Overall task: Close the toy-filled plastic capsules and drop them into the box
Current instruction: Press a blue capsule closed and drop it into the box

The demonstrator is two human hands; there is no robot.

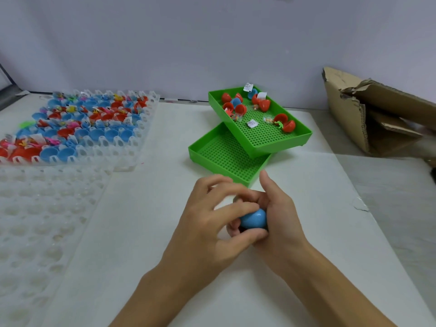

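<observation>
Head view, reading across from the far left of the blue capsule (pixel 253 219): the clear cell tray (pixel 146 119) keeps the open red and blue halves upright with their toys inside, ready to be picked. The left hand (pixel 212 223) and right hand (pixel 278 223) both curl round the blue capsule just above the counter (pixel 306 232), seemingly squeezing it closed. Beyond the capsule sit stacked green trays (pixel 278 149) with loose halves, and far to its right the cardboard box (pixel 349 119) gapes towards the hands, I'd guess for easy dropping.
</observation>
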